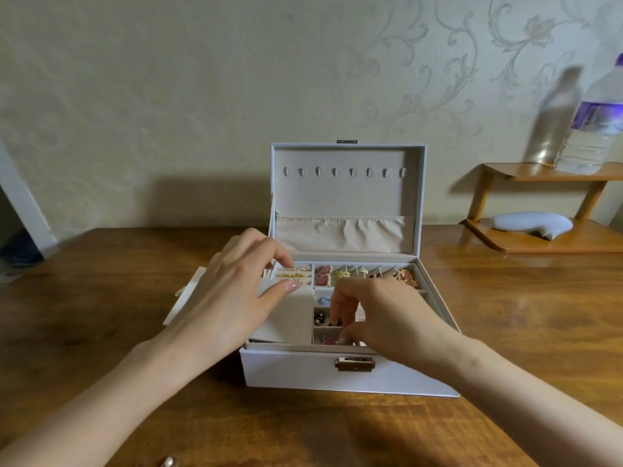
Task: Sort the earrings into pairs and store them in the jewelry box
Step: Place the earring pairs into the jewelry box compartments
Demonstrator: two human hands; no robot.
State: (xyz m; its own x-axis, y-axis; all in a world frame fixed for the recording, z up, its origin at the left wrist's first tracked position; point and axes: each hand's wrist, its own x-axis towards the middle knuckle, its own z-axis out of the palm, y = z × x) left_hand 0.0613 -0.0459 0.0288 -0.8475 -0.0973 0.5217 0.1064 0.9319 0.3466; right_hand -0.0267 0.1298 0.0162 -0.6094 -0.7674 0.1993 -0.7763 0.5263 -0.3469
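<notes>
The white jewelry box (350, 375) stands open on the wooden table, its lid (344, 197) upright. Earrings fill the divided tray: gold ones (293, 274) at the back left, pink and gold ones (340, 274) along the back row. My left hand (229, 298) is over the box's left side. It holds a tilted beige flap (290, 315), thumb on top and index finger curled behind its far edge. My right hand (381, 315) reaches into the small front compartments, fingertips pinched at a small dark earring (320, 320). A pink earring (326, 340) lies just in front.
A wooden two-tier shelf (546, 237) stands at the back right with two clear bottles (593, 129) on top and a white object (532, 224) below. A small shiny item (168, 461) lies at the table's near edge. The wall is close behind the box.
</notes>
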